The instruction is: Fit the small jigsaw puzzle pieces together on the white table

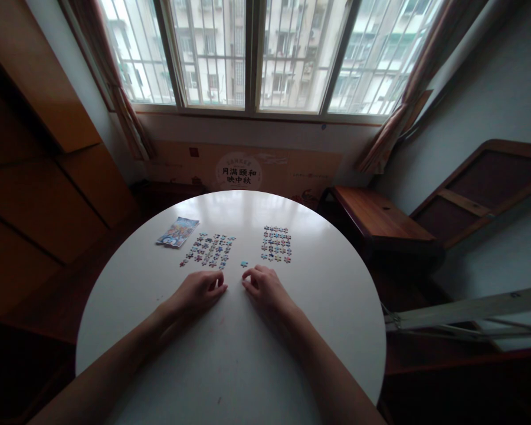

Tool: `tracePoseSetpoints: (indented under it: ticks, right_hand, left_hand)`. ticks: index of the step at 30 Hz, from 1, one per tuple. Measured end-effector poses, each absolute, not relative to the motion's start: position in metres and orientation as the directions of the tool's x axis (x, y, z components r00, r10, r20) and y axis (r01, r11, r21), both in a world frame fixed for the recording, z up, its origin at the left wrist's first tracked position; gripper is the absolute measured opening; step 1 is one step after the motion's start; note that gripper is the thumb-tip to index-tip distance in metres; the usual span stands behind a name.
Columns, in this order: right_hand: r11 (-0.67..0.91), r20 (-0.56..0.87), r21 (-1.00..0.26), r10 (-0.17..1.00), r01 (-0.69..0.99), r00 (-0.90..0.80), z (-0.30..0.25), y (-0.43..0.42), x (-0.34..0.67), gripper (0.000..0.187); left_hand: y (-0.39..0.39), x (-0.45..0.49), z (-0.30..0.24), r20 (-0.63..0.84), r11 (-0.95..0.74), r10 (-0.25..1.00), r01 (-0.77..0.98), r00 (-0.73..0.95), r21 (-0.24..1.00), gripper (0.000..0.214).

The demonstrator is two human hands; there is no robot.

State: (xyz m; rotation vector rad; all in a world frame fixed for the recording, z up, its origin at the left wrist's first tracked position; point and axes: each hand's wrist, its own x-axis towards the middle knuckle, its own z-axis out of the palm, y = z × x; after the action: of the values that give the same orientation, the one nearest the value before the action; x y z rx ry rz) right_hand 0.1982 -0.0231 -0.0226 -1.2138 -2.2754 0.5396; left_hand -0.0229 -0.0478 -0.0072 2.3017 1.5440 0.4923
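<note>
Both my hands rest on a round white table (230, 366). My left hand (200, 290) lies knuckles up with its fingers curled under, just below a spread of loose puzzle pieces (209, 250). My right hand (263, 283) is also curled, fingertips touching the table, a little below a single blue puzzle piece (245, 263). A second, tidier block of puzzle pieces (276, 244) lies to the upper right of that hand. I see nothing held in either hand.
A colourful picture card (178, 231) lies at the table's far left. A dark wooden bench (380, 215) stands right of the table, a barred window (265, 53) beyond, a wooden cabinet (39, 177) at left, a folded frame (469, 307) at right.
</note>
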Motion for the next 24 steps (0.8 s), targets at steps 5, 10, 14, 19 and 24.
tracePoseSetpoints:
  ticks: [5,10,14,19,24]
  right_hand:
    - [0.522,0.243,-0.557,0.846,0.646,-0.474,-0.023,-0.023,0.198,0.010]
    - [0.529,0.249,-0.556,0.842,0.641,-0.479,-0.024,-0.023,0.199,0.010]
    - [0.524,0.247,-0.562,0.845,0.640,-0.475,-0.024,-0.023,0.198,0.010]
    - [0.528,0.244,-0.560,0.842,0.639,-0.481,-0.024,-0.023,0.199,0.010]
    - [0.534,0.253,-0.561,0.838,0.632,-0.484,-0.023,-0.023,0.199,0.010]
  left_hand:
    - [-0.046,-0.024,-0.010,0.096,-0.357,0.931,0.820,0.353,0.447,0.026]
    - [-0.047,-0.023,-0.009,0.099,-0.361,0.930,0.823,0.354,0.439,0.025]
    - [-0.048,-0.021,-0.007,0.095,-0.363,0.929,0.825,0.359,0.434,0.024]
    - [-0.043,-0.026,-0.006,0.172,-0.214,0.973,0.894,0.157,0.394,0.029]
    - [-0.036,-0.036,-0.004,0.211,-0.039,0.976,0.905,-0.057,0.423,0.035]
